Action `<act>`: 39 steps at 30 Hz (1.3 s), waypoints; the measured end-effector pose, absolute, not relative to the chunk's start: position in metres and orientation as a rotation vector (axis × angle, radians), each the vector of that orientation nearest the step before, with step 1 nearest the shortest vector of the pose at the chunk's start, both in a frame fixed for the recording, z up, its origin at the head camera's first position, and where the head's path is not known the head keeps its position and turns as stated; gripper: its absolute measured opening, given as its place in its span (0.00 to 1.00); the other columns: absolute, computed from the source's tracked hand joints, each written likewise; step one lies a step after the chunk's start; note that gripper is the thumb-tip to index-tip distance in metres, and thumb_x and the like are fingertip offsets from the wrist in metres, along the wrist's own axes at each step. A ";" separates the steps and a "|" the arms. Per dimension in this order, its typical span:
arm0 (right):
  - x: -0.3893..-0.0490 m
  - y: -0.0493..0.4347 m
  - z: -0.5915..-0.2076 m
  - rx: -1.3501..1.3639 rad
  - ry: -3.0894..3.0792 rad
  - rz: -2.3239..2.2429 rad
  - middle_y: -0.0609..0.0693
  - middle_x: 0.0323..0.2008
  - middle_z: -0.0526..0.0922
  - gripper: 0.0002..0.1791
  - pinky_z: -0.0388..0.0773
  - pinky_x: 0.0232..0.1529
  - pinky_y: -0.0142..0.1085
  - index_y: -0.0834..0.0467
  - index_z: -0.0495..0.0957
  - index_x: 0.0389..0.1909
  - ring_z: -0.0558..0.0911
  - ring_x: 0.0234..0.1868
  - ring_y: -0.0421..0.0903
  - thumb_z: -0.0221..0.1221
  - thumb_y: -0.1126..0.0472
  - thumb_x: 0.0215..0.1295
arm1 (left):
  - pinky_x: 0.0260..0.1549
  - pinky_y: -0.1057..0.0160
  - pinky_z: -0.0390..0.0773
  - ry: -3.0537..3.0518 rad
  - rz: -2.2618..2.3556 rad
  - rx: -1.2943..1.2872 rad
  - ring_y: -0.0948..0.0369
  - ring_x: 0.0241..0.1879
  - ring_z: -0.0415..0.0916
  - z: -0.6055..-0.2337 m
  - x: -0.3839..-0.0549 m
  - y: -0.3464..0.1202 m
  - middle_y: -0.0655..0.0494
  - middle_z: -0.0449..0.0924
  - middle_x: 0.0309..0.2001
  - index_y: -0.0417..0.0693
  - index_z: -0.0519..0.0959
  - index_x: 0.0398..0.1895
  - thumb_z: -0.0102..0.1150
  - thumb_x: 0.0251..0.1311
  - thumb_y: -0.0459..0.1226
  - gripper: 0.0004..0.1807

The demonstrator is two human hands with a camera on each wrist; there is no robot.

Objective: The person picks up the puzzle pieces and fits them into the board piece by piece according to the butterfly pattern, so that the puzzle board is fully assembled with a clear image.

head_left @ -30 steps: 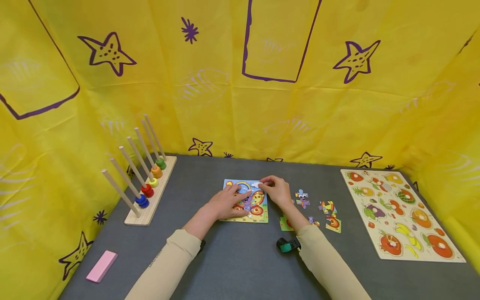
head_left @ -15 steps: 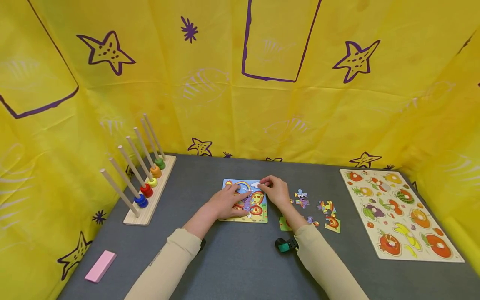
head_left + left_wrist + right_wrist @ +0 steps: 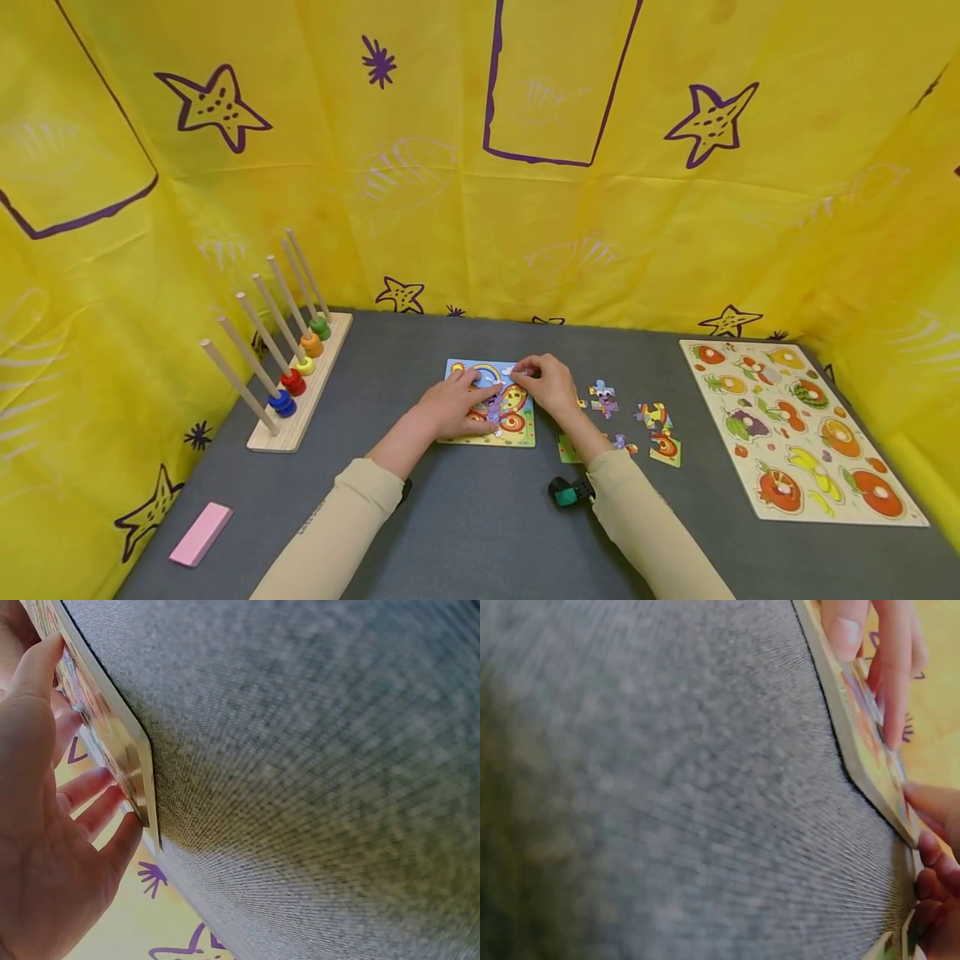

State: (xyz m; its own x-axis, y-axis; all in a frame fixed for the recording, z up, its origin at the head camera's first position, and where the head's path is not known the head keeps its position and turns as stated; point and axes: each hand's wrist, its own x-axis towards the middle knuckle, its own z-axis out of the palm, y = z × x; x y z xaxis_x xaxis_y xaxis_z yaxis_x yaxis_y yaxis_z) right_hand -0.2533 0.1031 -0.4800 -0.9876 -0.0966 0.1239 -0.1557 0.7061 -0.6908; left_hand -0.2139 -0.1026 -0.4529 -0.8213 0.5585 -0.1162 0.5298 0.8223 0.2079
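Observation:
A small jigsaw board [image 3: 517, 437] with a butterfly and rainbow picture lies flat on the table. My left hand [image 3: 450, 408] rests on its left part with fingers spread, covering some of the picture. In the left wrist view, the fingertips [image 3: 133, 825] of this hand touch the board near its edge. At the upper right corner, by the printed cloud, my right hand [image 3: 552, 387] pinches a puzzle piece with bent fingers, which mostly hide the piece. The right wrist view shows that thumb [image 3: 924, 799] against the board's surface and the other fingers curled by its edge.
Loose puzzle pieces [image 3: 603, 400] lie right of the board, some partly behind my right forearm. A fruit peg puzzle [image 3: 806, 433] is at far right. Left stand a wooden peg stacker [image 3: 300, 387] with coloured rings and a pink block [image 3: 201, 534]. Yellow cloth [image 3: 465, 208] encloses the table.
My right fingertips have shifted slightly down and left at the board's upper right corner. My left hand has stayed in place on the board.

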 end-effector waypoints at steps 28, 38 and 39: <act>-0.251 0.099 -0.480 0.301 -2.856 1.130 0.52 0.36 0.74 0.09 0.65 0.38 0.42 0.53 0.87 0.37 0.70 0.40 0.50 0.70 0.54 0.57 | 0.62 0.43 0.59 2.830 0.723 0.684 0.48 0.67 0.53 -0.464 -0.224 -0.109 0.46 0.64 0.66 0.42 0.70 0.67 0.57 0.64 0.56 0.35; -0.241 0.106 -0.479 0.320 -2.723 1.192 0.52 0.36 0.78 0.08 0.66 0.39 0.42 0.55 0.88 0.39 0.72 0.38 0.50 0.67 0.57 0.62 | 0.66 0.41 0.56 2.803 1.012 0.665 0.43 0.72 0.49 -0.462 -0.209 -0.129 0.40 0.54 0.73 0.38 0.59 0.73 0.60 0.64 0.46 0.39; -0.239 0.109 -0.479 0.307 -2.692 1.224 0.52 0.36 0.79 0.08 0.67 0.39 0.42 0.55 0.88 0.39 0.73 0.37 0.49 0.66 0.57 0.62 | 0.66 0.40 0.55 2.790 1.025 0.654 0.43 0.72 0.48 -0.462 -0.206 -0.131 0.40 0.53 0.73 0.38 0.58 0.73 0.60 0.64 0.46 0.40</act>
State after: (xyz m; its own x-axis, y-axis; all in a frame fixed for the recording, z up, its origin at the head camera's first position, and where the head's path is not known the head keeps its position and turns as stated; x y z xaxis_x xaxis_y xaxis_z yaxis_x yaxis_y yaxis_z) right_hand -0.2391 0.1087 -0.4789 -0.9647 -0.1166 0.2361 -0.2545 0.6423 -0.7229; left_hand -0.2063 -0.1314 -0.4619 -0.9031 0.4260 0.0545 0.3600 0.6817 0.6370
